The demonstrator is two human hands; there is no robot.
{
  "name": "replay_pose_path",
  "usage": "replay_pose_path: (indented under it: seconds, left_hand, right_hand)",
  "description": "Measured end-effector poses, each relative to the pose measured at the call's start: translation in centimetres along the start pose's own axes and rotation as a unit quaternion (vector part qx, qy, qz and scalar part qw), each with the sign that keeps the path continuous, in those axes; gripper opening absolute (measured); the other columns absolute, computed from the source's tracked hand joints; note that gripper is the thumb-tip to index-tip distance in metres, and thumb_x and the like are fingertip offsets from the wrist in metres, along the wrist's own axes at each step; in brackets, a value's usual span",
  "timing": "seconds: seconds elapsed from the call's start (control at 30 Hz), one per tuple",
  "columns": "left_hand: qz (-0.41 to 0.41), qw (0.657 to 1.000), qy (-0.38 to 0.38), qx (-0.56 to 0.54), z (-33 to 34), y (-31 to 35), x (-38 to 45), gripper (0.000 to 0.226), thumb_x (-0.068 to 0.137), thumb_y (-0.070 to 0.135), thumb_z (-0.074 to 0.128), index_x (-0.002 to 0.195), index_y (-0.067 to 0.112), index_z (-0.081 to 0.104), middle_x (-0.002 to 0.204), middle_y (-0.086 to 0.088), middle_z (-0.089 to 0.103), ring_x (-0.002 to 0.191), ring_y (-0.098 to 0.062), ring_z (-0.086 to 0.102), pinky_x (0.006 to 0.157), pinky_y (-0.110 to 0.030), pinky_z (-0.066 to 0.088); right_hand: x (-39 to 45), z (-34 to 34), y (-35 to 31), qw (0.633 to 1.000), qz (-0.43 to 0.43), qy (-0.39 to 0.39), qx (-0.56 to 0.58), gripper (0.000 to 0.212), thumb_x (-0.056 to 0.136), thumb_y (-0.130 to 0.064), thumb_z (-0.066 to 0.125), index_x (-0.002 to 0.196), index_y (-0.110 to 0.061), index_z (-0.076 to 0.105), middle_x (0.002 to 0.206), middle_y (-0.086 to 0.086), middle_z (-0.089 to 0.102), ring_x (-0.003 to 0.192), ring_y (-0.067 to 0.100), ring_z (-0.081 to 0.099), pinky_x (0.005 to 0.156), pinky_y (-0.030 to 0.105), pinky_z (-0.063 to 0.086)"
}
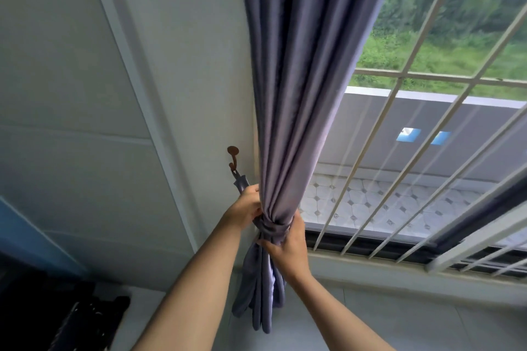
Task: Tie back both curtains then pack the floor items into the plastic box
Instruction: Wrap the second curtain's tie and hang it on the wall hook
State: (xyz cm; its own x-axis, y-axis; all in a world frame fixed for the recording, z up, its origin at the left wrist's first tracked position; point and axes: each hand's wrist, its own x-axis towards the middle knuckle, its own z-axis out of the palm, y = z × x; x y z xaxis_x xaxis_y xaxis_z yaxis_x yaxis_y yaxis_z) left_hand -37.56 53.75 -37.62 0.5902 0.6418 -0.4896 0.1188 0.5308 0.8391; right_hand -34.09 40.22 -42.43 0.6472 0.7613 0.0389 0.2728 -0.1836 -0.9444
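Ctr-left: wall hook [233,157] w/ tieback [271,227] end hanging. Left hand [245,209] grips tieback beside curtain [296,111]; right hand [288,245], lower ctr, grips the bunched fabric. First curtain nearly tied; 2nd curtain, floor items left. Box not in view.

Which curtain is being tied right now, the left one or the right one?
The left curtain, by the wall hook: both hands, left hand and right hand, grip its gathered waist where the tie-back band wraps it. The right curtain shows only as an edge, untouched.
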Motion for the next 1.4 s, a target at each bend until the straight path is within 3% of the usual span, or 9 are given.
replay_pose_path:
  seconds: [0.1,0.23,0.33,0.47,0.6,0.93,1.07,1.2,1.4]
  left_hand:
    - [0.054,0.995,0.002,-0.087,-1.4,-0.9,0.4,0.024,0.086,0.001,0.06,0.108,0.008,0.067,0.086,-0.009,0.066,0.077,-0.022,0.061,0.077,-0.033,0.05]
    - [0.062,0.979,0.045,-0.189,-4.3,-1.1,1.1,0.014,0.084,0.003,0.063,0.093,0.013,0.067,0.064,-0.002,0.055,0.056,-0.01,0.046,0.057,-0.024,0.042]
    - [0.058,0.972,0.065,-0.22,-6.7,-0.1,1.4,0.011,0.087,0.005,0.063,0.085,0.016,0.062,0.053,0.007,0.048,0.043,-0.002,0.041,0.045,-0.014,0.039]
    - [0.076,0.979,0.073,-0.173,-8.4,0.7,1.6,0.008,0.09,0.019,0.063,0.083,0.017,0.063,0.067,0.002,0.056,0.047,-0.003,0.047,0.052,-0.014,0.047]
    - [0.098,0.983,0.13,-0.091,-8.1,1.2,2.8,0.026,0.093,0.035,0.057,0.078,0.014,0.059,0.062,-0.001,0.048,0.039,-0.007,0.036,0.044,-0.017,0.037]
    - [0.172,0.953,0.204,0.143,-7.8,2.0,4.7,0.039,0.096,0.042,0.048,0.075,0.01,0.056,0.05,-0.004,0.051,0.046,-0.019,0.049,0.054,-0.027,0.038]
    - [0.214,0.93,0.242,0.176,-7.2,0.9,4.4,0.025,0.094,0.035,0.054,0.1,0.012,0.048,0.069,-0.004,0.06,0.067,-0.028,0.06,0.062,-0.033,0.046]
    - [0.247,0.921,0.249,0.169,-6.8,-0.2,4.4,0.02,0.097,0.034,0.05,0.105,0.02,0.039,0.068,-0.008,0.063,0.063,-0.03,0.065,0.062,-0.043,0.056]
    - [0.3,0.886,0.283,0.214,-5.8,0.0,4.8,0.02,0.099,0.032,0.044,0.116,0.021,0.043,0.068,-0.006,0.062,0.063,-0.028,0.064,0.056,-0.031,0.047]
  right_hand:
    - [0.7,0.6,1.1,0.998,0.008,-0.022,-0.05,0.066,0.07,-0.015,0.075,0.127,-0.025,0.044,0.114,-0.015,0.056,0.102,0.003,0.055,0.07,0.004,0.042]
    - [2.3,1.2,1.7,0.995,0.026,-0.042,-0.087,0.045,0.075,-0.035,0.075,0.112,-0.019,0.054,0.099,-0.009,0.065,0.087,0.011,0.062,0.061,0.016,0.046]
    - [3.1,1.8,2.0,0.99,0.036,-0.069,-0.115,0.024,0.077,-0.023,0.072,0.087,-0.006,0.058,0.088,0.007,0.065,0.087,0.028,0.061,0.068,0.037,0.047]
    - [3.2,1.8,2.1,0.993,0.062,-0.073,-0.07,0.016,0.081,-0.023,0.071,0.089,-0.015,0.06,0.091,0.007,0.066,0.085,0.016,0.062,0.066,0.029,0.046]
    - [3.1,1.5,2.5,0.991,0.085,-0.101,-0.029,0.029,0.084,-0.028,0.07,0.109,-0.035,0.057,0.108,-0.016,0.067,0.103,0.004,0.061,0.083,0.027,0.05]
    - [3.8,1.8,3.7,0.99,0.098,-0.086,-0.054,0.037,0.087,-0.032,0.068,0.121,-0.034,0.053,0.113,-0.018,0.065,0.105,-0.001,0.06,0.083,0.024,0.049]
    - [3.8,1.7,4.1,0.99,0.102,-0.08,-0.054,0.039,0.087,-0.033,0.066,0.122,-0.036,0.051,0.114,-0.019,0.065,0.105,-0.002,0.06,0.086,0.028,0.05]
    - [3.8,1.3,4.8,0.989,0.106,-0.083,-0.068,0.037,0.086,-0.037,0.065,0.12,-0.04,0.051,0.113,-0.019,0.066,0.104,-0.001,0.061,0.088,0.032,0.052]
    - [3.7,1.2,4.9,0.989,0.107,-0.076,-0.068,0.033,0.087,-0.034,0.065,0.116,-0.038,0.052,0.11,-0.017,0.066,0.103,0.001,0.062,0.086,0.033,0.052]
